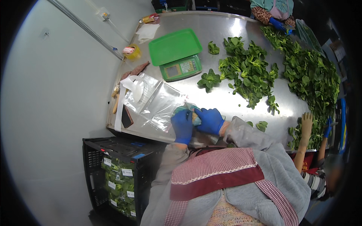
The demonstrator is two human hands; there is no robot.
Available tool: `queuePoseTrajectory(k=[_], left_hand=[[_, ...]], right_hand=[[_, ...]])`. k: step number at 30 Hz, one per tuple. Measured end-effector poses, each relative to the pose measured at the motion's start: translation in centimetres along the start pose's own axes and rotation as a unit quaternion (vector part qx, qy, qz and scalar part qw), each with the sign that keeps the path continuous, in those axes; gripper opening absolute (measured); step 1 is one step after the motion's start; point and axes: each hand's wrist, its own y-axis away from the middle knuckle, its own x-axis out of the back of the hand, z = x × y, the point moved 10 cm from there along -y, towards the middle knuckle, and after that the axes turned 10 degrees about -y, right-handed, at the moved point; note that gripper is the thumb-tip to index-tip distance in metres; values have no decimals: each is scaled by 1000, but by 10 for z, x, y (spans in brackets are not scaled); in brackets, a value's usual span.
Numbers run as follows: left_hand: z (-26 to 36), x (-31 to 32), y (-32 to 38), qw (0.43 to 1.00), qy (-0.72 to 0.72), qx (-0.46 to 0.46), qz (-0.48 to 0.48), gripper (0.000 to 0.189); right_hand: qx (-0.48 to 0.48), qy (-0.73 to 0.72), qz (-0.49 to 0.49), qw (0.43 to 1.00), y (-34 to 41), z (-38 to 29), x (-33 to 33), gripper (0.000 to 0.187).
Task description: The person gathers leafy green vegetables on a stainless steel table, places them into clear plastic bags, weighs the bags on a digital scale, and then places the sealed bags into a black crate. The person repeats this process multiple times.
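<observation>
My left hand (181, 125) and my right hand (211, 121), both in blue gloves, meet near the front edge of a steel table. Between them is a crumpled teal-and-tan item (196, 119). My fingers are closed on it from both sides, and they hide much of it, so its kind is unclear. Just left of my hands lie clear plastic bags (162, 104), spread flat. Beyond them stands a green digital weighing scale (181, 68) with a green tray (175, 46) on top. One loose head of leafy greens (209, 80) rests right of the scale.
Heaps of leafy greens (249, 70) cover the table's middle, with a longer heap (311, 73) at right. Two people work there with gloved hands. Along the left edge are a tape roll (133, 52) and a phone (127, 117). A black crate (113, 175) holds bagged greens below.
</observation>
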Motion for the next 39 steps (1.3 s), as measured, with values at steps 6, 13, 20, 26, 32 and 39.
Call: queuePoseTrajectory(k=[6, 13, 20, 26, 32, 39], left_hand=[[-115, -22, 100, 818, 374, 422, 112, 26], [-65, -158, 93, 486, 767, 394, -140, 50], [29, -90, -38, 690, 676, 156, -205, 52], [114, -87, -47, 620, 680, 55, -387, 52], [77, -158, 120, 593, 563, 211, -536, 47], [13, -104, 114, 809, 387, 191, -399, 30]], right_hand=[[-34, -45, -6, 998, 6, 19, -11, 79], [-94, -133, -4, 987, 0, 10, -31, 78], [-69, -284, 286, 913, 38, 4, 129, 80], [-19, -256, 402, 879, 95, 4, 144, 85], [-149, -407, 312, 846, 139, 110, -9, 69], [-256, -685, 203, 651, 211, 112, -33, 46]])
